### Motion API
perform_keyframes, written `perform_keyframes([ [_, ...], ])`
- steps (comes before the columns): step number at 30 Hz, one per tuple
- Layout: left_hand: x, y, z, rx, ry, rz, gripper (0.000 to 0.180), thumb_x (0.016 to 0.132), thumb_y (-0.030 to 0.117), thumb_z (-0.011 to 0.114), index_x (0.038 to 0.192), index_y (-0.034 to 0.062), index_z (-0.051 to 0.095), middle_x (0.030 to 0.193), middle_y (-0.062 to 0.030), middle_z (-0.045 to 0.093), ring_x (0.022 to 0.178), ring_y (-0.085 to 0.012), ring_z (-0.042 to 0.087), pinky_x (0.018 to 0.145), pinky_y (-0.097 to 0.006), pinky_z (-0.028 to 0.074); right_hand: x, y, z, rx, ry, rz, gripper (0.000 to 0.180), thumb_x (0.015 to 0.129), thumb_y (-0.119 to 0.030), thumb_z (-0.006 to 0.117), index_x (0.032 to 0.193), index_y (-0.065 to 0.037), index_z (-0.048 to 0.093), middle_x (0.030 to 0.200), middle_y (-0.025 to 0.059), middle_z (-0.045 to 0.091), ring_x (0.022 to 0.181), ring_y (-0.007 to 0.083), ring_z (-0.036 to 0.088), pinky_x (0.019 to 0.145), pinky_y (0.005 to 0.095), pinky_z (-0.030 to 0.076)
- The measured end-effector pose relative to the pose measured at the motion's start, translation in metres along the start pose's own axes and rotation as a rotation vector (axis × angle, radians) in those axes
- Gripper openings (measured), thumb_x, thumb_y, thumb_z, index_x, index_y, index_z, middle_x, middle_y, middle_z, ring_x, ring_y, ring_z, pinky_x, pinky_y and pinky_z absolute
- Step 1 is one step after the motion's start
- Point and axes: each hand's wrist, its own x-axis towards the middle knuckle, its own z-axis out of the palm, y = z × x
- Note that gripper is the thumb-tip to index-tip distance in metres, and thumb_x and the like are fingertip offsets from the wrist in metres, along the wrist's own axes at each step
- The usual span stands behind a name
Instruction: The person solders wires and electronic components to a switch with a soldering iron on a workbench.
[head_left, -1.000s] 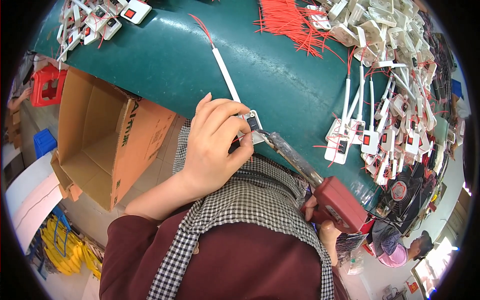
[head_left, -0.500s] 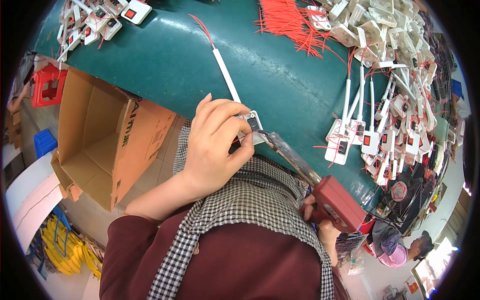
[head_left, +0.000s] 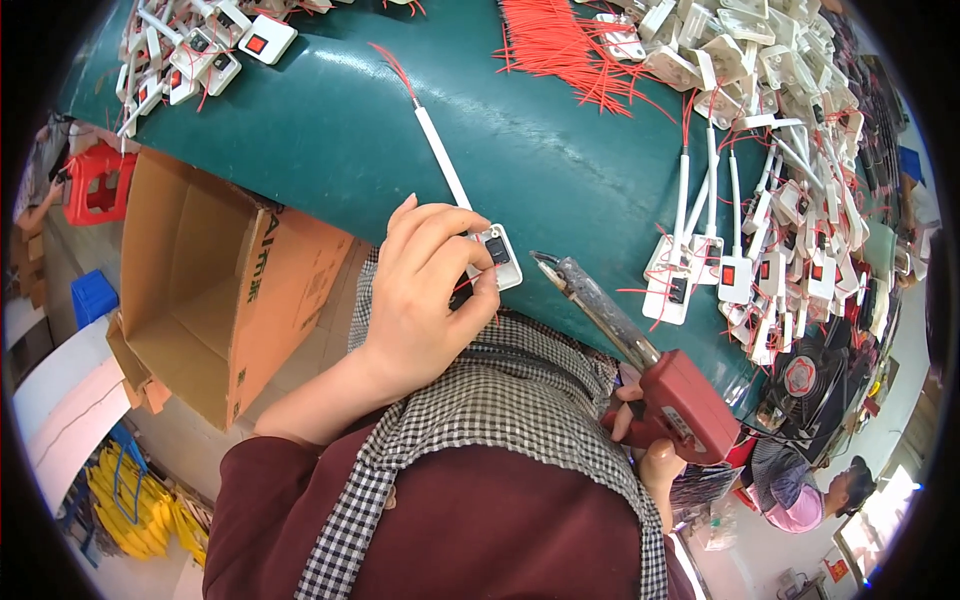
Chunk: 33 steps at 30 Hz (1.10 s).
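Note:
My left hand (head_left: 420, 290) is closed in a pinch on a thin red wire, beside the black switch terminals in a small white plastic housing (head_left: 511, 268). The fingers cover part of that housing. From it a white tube (head_left: 441, 156) runs away across the table, with red wire ends (head_left: 392, 66) sticking out at its far end. In my right hand (head_left: 657, 465) is a soldering gun (head_left: 685, 408) with a dark red body. Its tip points at the housing from the right, a short gap apart. The gun hides part of the right hand's fingers.
On the green tabletop (head_left: 560, 160), white switch assemblies (head_left: 735, 280) crowd the right, with more housings (head_left: 765, 60) behind. Cut red wires (head_left: 560, 50) lie at the back. More assemblies (head_left: 190, 60) are heaped far left. A cardboard box (head_left: 260, 310) stands left below the table.
The soldering gun's tip has drawn back to the right, away from the terminals. My left hand stays at the housing, still pinching the wire. The view has shifted slightly.

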Motion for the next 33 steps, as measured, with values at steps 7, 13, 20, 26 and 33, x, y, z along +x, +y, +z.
perform_keyframes([
  [7, 0.009, 0.009, 0.002, -0.023, -0.029, 0.013, 0.014, 0.069, 0.001, 0.067, 0.077, 0.0047, 0.056, 0.101, -0.0092, 0.061, 0.100, -0.0279, 0.056, 0.100, -0.050, 0.034, -0.018, -0.005, -0.003, 0.011, 0.108, -0.098, 0.093, 0.066, -0.051, 0.079, 0.130, 0.003, 0.039, 0.110, 0.0221, 0.060, 0.068, 0.0176, 0.059, 0.059, 0.0265, 0.049],
  [13, -0.002, -0.006, 0.006, 0.066, -0.001, 0.025, 0.011, 0.075, -0.002, 0.062, 0.084, 0.0013, 0.057, 0.107, -0.0141, 0.059, 0.104, -0.0302, 0.055, 0.096, -0.042, 0.039, -0.025, -0.013, -0.031, -0.133, 0.430, -0.567, 0.091, 0.075, -0.064, 0.063, 0.125, 0.007, 0.039, 0.099, 0.0201, 0.058, 0.051, 0.0166, 0.053, 0.046, 0.0248, 0.042],
  [20, -0.010, -0.018, -0.007, -0.114, -0.057, 0.077, 0.013, 0.087, -0.005, 0.049, 0.095, -0.0042, 0.059, 0.116, -0.0153, 0.055, 0.103, -0.0250, 0.055, 0.083, -0.033, 0.046, -0.099, -0.029, -0.098, -0.285, 1.154, -1.157, 0.064, 0.089, -0.049, 0.055, 0.124, 0.004, 0.041, 0.105, 0.0184, 0.058, 0.050, 0.0137, 0.051, 0.045, 0.0217, 0.041],
  [26, -0.014, -0.040, -0.005, -0.129, 0.014, 0.056, 0.012, 0.085, -0.006, 0.053, 0.095, -0.0042, 0.060, 0.101, -0.0126, 0.056, 0.096, -0.0242, 0.055, 0.082, -0.032, 0.044, -0.107, -0.016, -0.131, -0.319, 1.576, -0.727, 0.034, 0.091, -0.011, 0.054, 0.123, 0.000, 0.049, 0.099, 0.0108, 0.064, 0.055, 0.0073, 0.053, 0.048, 0.0198, 0.041],
  [33, -0.028, -0.038, -0.009, 0.057, -0.013, 0.502, 0.030, 0.060, -0.001, 0.069, 0.089, 0.0064, 0.070, 0.080, -0.0054, 0.057, 0.075, -0.0245, 0.053, 0.065, -0.037, 0.040, -0.082, -0.027, -0.135, -0.069, 1.456, -0.807, 0.037, 0.091, -0.032, 0.053, 0.116, -0.004, 0.057, 0.076, -0.0019, 0.052, 0.066, 0.0063, 0.048, 0.056, 0.0209, 0.041],
])
